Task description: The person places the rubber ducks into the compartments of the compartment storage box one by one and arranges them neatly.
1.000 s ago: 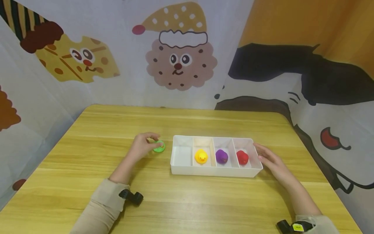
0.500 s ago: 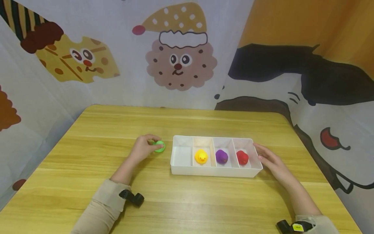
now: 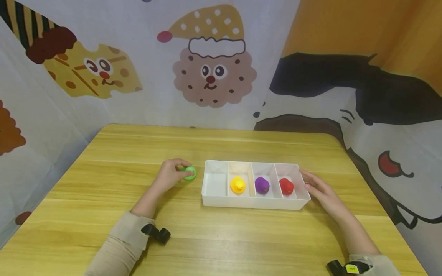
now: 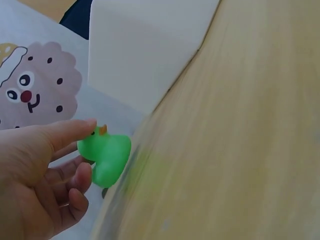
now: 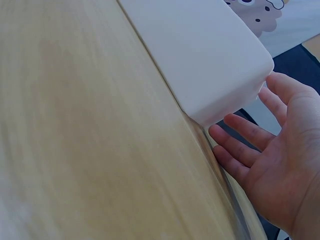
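My left hand (image 3: 170,173) pinches a green rubber duck (image 4: 111,154) by its head, thumb on one side and fingers on the other. The duck is just left of a white four-compartment box (image 3: 221,201), and its orange beak shows in the left wrist view. My right hand (image 3: 319,186) rests at the box's right end, with thumb and relaxed fingers right at the wall and rim. Inside the box sit a yellow duck (image 3: 238,185), a purple duck-like toy (image 3: 262,185) and a red one (image 3: 286,186), each in its own compartment. The leftmost compartment holds nothing.
The box stands on a wooden table (image 3: 221,237). Behind the table hangs a curtain (image 3: 148,111) printed with cartoon figures. Each forearm wears a black wrist camera (image 3: 157,233) near the sleeve cuff.
The green duck has turned in my left hand: its ring-like underside faced the camera and now its rounded body shows. It has shifted very slightly right. My right hand and the box stay put.
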The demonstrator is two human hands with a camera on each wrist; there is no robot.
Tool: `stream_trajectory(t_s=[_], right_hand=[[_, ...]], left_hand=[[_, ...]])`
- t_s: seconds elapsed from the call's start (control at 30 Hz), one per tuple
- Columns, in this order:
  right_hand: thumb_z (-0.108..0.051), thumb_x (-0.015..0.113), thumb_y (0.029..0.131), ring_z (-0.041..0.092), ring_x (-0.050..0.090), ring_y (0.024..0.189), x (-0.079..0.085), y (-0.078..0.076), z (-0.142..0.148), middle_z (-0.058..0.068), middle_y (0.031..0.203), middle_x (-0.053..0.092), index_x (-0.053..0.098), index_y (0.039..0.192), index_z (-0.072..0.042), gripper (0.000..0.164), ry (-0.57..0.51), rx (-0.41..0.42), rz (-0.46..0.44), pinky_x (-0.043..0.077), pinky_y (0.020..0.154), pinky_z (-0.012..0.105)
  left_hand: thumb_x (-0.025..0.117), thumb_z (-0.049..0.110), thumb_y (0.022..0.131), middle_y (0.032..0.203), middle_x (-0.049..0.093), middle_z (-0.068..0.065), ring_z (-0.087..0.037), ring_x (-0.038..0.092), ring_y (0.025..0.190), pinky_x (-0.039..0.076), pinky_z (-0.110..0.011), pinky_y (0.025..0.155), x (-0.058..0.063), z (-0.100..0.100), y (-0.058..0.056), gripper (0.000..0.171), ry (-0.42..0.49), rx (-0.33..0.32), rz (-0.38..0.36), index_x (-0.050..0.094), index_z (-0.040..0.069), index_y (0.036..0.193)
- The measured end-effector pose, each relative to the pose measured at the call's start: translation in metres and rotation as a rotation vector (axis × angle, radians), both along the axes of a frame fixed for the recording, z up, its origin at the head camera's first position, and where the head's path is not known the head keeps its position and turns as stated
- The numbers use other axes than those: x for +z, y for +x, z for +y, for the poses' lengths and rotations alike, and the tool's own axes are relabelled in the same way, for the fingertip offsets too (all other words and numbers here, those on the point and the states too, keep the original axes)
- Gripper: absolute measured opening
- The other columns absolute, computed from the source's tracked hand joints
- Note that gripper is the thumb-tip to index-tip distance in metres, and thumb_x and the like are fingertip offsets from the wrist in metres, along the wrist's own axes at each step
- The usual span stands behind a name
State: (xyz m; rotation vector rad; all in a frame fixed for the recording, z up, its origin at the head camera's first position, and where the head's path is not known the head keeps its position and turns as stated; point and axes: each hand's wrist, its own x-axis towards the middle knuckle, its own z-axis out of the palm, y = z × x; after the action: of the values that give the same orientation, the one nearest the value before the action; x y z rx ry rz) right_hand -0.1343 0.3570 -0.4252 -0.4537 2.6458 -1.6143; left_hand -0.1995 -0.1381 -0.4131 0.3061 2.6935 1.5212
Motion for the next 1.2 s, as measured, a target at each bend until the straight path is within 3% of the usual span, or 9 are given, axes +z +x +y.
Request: stream_trajectory(t_s=[0.37,0.5,0.73,1.2], right_hand=[[-0.012,0.046,0.102,-0.005,0.045,0.115,0.001,0.000,-0.002,0.032,0.136,0.041,0.035,0.146,-0.003,0.046,-0.011,-0.001,0.002,0.039,0.089,0.013],[-0.012,0.045,0.102,-0.005,0.046,0.115,0.001,0.000,-0.001,0.032,0.136,0.042,0.035,0.146,-0.003,0.046,-0.012,0.000,0.006,0.039,0.089,0.013],[-0.014,0.046,0.102,-0.005,0.046,0.114,-0.002,-0.001,0.001,0.024,0.136,0.046,0.036,0.146,-0.005,0.047,0.006,-0.012,0.002,0.040,0.089,0.014],[-0.014,0.046,0.102,-0.005,0.046,0.114,0.000,0.000,0.000,0.029,0.137,0.042,0.035,0.147,-0.006,0.047,0.008,-0.010,-0.005,0.039,0.089,0.014]], left_hand=[[0.080,0.021,0.079,0.108,0.066,-0.005,-0.020,0.050,0.056,0.042,-0.024,0.043,0.022,-0.001,0.004,0.033,0.028,-0.001,0.021,0.071,0.008,0.108],[0.079,0.018,0.080,0.108,0.066,-0.005,-0.017,0.047,0.054,0.040,-0.022,0.042,0.031,-0.001,0.006,0.030,0.048,-0.017,0.068,0.071,0.007,0.108],[0.078,0.016,0.081,0.105,0.066,-0.004,-0.016,0.045,0.055,0.037,-0.022,0.044,0.044,0.002,0.011,0.028,0.062,-0.062,0.157,0.072,0.007,0.107],[0.077,0.014,0.082,0.106,0.066,-0.001,-0.019,0.052,0.062,0.044,-0.025,0.049,0.061,0.013,0.024,0.028,0.082,-0.187,0.244,0.072,0.007,0.109]])
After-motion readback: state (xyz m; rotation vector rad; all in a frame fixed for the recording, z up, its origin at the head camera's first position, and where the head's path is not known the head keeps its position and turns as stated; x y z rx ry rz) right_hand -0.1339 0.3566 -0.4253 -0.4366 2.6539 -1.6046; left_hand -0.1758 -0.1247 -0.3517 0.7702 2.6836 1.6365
